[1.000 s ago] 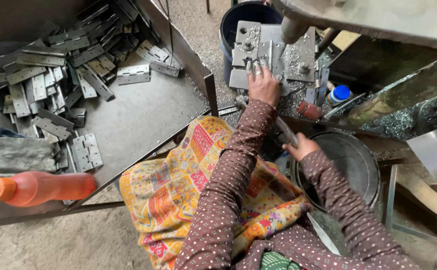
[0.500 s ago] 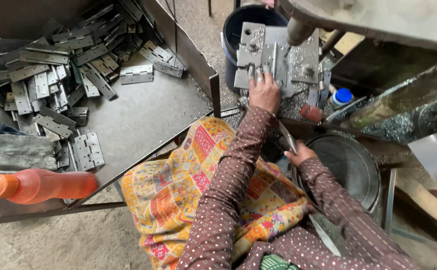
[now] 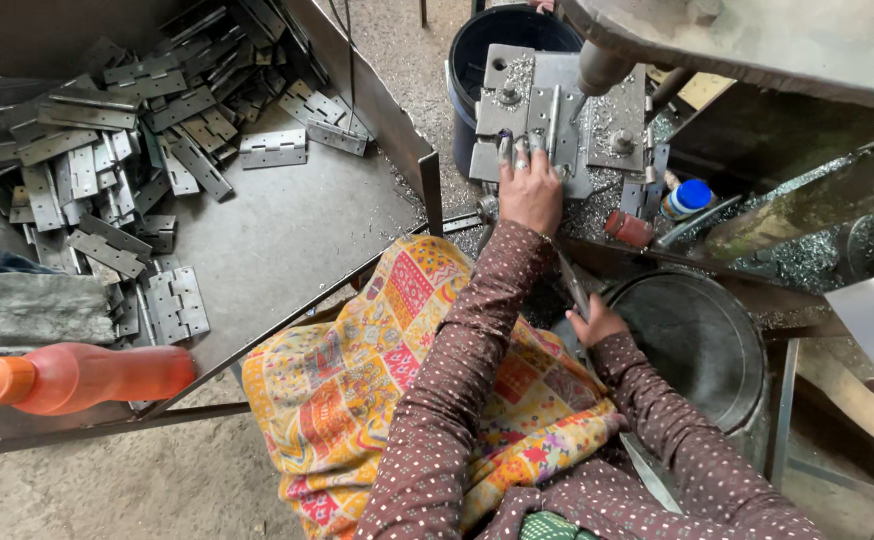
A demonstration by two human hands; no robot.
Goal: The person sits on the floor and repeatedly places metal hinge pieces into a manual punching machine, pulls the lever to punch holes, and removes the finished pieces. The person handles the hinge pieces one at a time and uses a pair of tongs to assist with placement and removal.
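Cloth [image 3: 357, 400]: patterned yellow and red fabric over the lap, nearest the camera; soft, not handled.

Right hand [image 3: 595, 325]: closed around a thin metal lever [image 3: 572, 285] that rises toward the machine, just left of a round dark pan [image 3: 702, 340]. The lever looks stiff and narrow, best gripped near its lower end as it is here.

Orange bottle [image 3: 77, 378]: lying on its side at the near edge of the tray, well apart from both hands.

Tray [image 3: 297, 240]: sheet-metal bin to the left, holding a heap of grey hinges [image 3: 107, 190], most piled at its far left, a few lying loose and flat toward the middle.

Left hand [image 3: 529, 190]: stretched forward, fingers [image 3: 522, 155] spread and pressing flat on a metal piece on the jig plate [image 3: 557, 115], directly before the drill spindle [image 3: 597, 68]. Whether it pinches the piece or only holds it down cannot be told.

Handling, judged: a hinge is rigid steel, light singly, with thin edges likely sharp and perhaps oily; take it by the flat leaves, not the edges. Bright shavings [image 3: 597, 205] lie around the plate.

Beyond: dark bucket [image 3: 502, 35] behind the plate; blue-capped bottle [image 3: 687, 197] to its right.
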